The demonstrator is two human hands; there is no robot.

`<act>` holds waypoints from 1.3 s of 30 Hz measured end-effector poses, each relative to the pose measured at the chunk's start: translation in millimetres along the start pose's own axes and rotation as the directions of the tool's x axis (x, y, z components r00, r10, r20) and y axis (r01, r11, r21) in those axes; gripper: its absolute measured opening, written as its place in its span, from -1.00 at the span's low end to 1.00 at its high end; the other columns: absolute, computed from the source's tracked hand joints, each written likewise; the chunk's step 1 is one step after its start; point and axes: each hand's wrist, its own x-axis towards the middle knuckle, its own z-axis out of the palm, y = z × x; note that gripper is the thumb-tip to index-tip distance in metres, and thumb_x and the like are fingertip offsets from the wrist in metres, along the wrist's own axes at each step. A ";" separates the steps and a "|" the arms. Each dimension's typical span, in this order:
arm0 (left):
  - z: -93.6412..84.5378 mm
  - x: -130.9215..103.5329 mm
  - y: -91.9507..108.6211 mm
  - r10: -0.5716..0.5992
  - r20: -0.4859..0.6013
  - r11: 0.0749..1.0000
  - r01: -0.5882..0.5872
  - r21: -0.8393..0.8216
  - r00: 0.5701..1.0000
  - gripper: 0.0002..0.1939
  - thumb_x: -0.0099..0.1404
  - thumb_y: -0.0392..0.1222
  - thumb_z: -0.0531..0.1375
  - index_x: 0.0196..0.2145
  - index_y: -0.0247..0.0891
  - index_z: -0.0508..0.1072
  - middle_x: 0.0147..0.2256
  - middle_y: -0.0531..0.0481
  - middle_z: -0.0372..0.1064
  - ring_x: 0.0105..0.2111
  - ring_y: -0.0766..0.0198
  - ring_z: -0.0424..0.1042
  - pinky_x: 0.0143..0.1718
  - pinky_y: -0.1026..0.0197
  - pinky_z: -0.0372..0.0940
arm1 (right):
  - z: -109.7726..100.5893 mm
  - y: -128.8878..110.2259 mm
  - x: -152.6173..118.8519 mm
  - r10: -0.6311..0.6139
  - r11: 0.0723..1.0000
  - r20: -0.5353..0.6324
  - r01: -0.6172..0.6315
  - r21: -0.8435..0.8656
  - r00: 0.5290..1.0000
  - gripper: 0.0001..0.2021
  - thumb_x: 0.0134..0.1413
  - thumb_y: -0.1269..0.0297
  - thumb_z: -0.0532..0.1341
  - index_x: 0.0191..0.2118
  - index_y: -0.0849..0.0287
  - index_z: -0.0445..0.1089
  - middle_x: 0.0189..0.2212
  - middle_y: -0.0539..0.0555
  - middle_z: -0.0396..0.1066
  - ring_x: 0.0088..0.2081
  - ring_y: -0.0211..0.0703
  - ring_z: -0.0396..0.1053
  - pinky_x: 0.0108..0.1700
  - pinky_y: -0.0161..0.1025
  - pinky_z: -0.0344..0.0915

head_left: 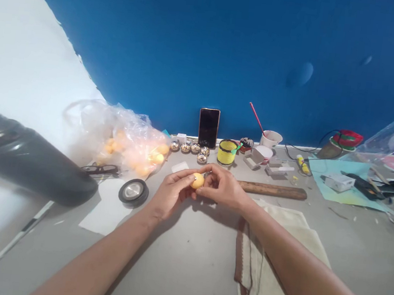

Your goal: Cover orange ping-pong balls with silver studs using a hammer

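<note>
An orange ping-pong ball [197,181] is held above the table between my two hands. My left hand [174,187] grips it from the left, thumb on the near face and fingers behind. My right hand [223,186] is closed at its right side, with the index finger bent over the top. A tiny shiny fleck shows on the ball by my left thumb. Behind my hands, several mirrored balls [202,158] sit in front of an upright phone [208,127]. Part of a small white piece [179,166] shows behind my left hand.
To the left are a plastic bag [132,135] of orange balls, a black round lid [133,192], glasses [103,169] and a dark bottle [30,158]. To the right lie a wooden stick [274,190] and a beige cloth [279,263]. A yellow container [226,153] stands behind.
</note>
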 end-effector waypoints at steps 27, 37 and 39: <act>-4.1 1.7 -4.8 -0.052 -0.045 0.910 0.066 0.410 0.998 -0.49 -0.03 -0.21 0.43 -0.08 -0.30 0.49 -0.44 0.07 0.44 -0.57 0.41 0.29 -0.54 0.31 0.17 | -38.7 34.3 8.8 0.041 0.474 0.065 0.038 -0.880 0.997 -0.66 0.10 0.26 0.29 0.01 0.20 0.45 -0.03 0.26 0.48 0.01 0.11 0.39 -0.05 -0.15 0.23; -12.7 7.1 -14.1 0.115 -0.077 0.805 -0.048 0.591 0.990 -0.60 0.01 -0.23 0.34 -0.13 -0.27 0.51 -0.41 0.04 0.47 -0.43 0.25 0.44 -0.47 0.26 0.29 | -35.7 16.0 5.5 -0.027 0.549 -0.038 -0.017 -0.835 0.999 -0.80 0.28 0.27 0.17 -0.08 0.16 0.49 -0.14 0.20 0.56 -0.17 -0.01 0.49 -0.26 -0.23 0.20; -13.9 8.4 -13.9 0.136 -0.074 0.797 -0.065 0.600 0.988 -0.60 -0.01 -0.24 0.34 -0.15 -0.27 0.51 -0.41 0.05 0.46 -0.43 0.25 0.43 -0.45 0.25 0.29 | -34.7 8.4 2.7 -0.081 0.595 -0.105 -0.037 -0.803 0.991 -0.78 0.21 0.11 0.24 -0.14 0.10 0.53 -0.25 0.12 0.58 -0.27 -0.03 0.49 -0.31 -0.23 0.20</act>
